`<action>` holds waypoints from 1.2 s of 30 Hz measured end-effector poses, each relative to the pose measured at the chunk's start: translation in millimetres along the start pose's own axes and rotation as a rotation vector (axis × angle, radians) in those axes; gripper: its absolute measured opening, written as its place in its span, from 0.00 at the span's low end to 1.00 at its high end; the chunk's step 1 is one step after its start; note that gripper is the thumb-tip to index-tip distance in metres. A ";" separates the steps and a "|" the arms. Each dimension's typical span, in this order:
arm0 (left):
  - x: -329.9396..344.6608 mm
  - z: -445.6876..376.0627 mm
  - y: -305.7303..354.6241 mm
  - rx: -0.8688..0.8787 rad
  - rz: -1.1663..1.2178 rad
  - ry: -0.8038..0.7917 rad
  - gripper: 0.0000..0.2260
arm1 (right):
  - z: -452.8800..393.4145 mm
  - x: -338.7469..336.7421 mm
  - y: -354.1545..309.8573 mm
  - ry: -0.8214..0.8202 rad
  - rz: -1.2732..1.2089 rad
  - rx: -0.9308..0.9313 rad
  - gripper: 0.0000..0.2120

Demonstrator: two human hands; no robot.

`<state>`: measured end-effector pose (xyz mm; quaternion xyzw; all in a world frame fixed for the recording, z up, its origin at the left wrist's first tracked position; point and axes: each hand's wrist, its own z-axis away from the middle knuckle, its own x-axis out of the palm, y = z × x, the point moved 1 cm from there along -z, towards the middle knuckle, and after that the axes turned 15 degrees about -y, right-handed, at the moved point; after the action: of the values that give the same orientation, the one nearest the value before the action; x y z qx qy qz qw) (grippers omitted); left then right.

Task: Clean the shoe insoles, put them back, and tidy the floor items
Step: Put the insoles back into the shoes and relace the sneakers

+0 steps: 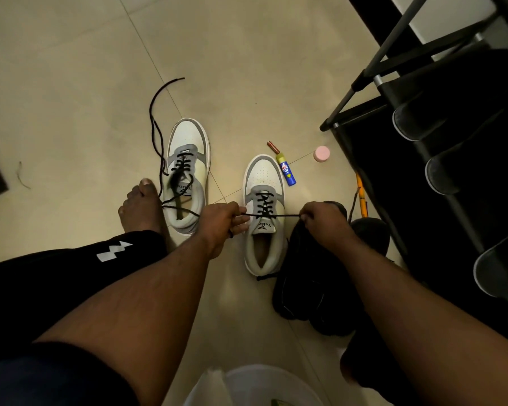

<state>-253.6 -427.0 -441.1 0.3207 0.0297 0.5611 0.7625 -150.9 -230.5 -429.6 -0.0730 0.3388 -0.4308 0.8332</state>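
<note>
Two white and grey sneakers stand on the tiled floor. The right sneaker (264, 218) is laced, and its black lace (272, 215) runs taut across the tongue. My left hand (222, 222) pinches one end of that lace and my right hand (324, 221) pinches the other end. The left sneaker (188, 174) stands beside my bare foot (143, 209), its long black lace (156, 124) trailing loose over the floor behind it. The insoles cannot be made out inside the shoes.
A blue and yellow tube (286, 169), a small battery (273, 147), a pink cap (321, 154) and an orange pencil (361, 197) lie on the floor. Black shoes (314, 288) sit under my right arm. A dark shoe rack (440, 127) fills the right; a white tub (258, 388) is nearest me.
</note>
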 end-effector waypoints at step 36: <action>32.9 -36.8 21.0 0.024 -0.591 -0.367 0.14 | -22.4 2.0 -21.4 -0.295 -1.024 -0.265 0.17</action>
<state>-274.0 -378.0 -448.9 0.4027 -0.0099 0.2486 0.8809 -178.5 -241.4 -438.8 -0.3927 0.1908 -0.7200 0.5394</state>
